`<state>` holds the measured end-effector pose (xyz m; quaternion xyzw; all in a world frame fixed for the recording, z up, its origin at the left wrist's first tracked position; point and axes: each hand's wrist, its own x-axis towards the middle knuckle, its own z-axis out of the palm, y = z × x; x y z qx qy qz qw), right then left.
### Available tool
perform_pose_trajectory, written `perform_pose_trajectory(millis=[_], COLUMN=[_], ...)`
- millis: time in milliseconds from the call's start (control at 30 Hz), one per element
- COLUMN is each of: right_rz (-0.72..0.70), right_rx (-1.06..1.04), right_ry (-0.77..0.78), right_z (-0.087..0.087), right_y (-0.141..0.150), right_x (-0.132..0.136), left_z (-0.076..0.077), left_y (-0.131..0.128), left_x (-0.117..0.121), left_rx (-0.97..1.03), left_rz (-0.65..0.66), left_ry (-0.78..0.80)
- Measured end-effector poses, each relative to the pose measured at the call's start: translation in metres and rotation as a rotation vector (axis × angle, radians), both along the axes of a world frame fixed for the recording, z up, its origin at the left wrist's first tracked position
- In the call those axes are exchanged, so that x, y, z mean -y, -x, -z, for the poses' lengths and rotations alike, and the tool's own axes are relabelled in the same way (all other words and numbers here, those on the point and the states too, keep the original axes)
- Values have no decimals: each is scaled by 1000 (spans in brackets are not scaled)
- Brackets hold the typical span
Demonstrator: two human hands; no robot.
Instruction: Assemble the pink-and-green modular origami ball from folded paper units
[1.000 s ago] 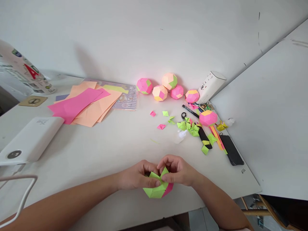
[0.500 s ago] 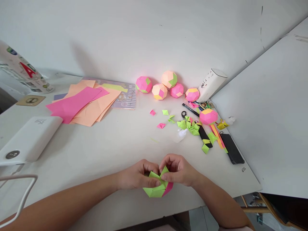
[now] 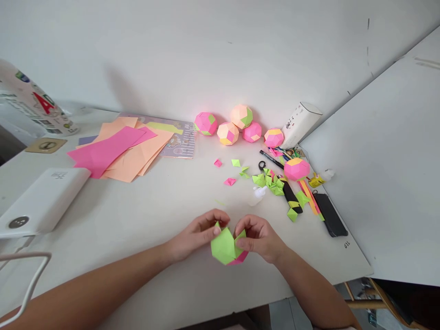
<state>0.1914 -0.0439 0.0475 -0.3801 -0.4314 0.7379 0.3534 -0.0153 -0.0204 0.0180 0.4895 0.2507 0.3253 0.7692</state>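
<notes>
Between my hands, above the near part of the table, is a partly built folded-paper ball [image 3: 223,247], mostly green with pink panels low on its right. My left hand [image 3: 199,233] pinches a pointed green flap at its upper left, thumb outside and fingers behind. At the right rim, my right hand [image 3: 259,238] is closed on another green flap between thumb and fingers. The ball's inner side and some fingertips are hidden. Beyond my hands lies a small clear glue bottle [image 3: 257,195] with a white tip, near a pile of folded green paper pieces [image 3: 271,182].
Several finished paper balls [image 3: 228,133] line the wall. Pink and peach paper sheets [image 3: 120,151] and a white power bank [image 3: 44,199] with a cable lie left. On the right are a black phone [image 3: 330,214], a yellow-labelled bottle [image 3: 321,178] and a white box [image 3: 302,123].
The paper ball has been lifted slightly away from me and turned, so a broad green face now shows. My left hand has shifted up to the ball's upper left edge.
</notes>
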Motion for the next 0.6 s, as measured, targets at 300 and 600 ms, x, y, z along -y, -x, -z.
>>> perform_pose_trajectory(millis=[300,600], right_rz=[132,24], right_rx=[-9,212], right_ry=[-519,-472], right_z=[-2,0], right_y=[-1,-4], right_x=[-3,3], left_z=[11,10], left_y=[1,-6], left_x=[-3,-4], left_rx=[122,187], left_rz=[96,-29], left_ry=[-11,-50])
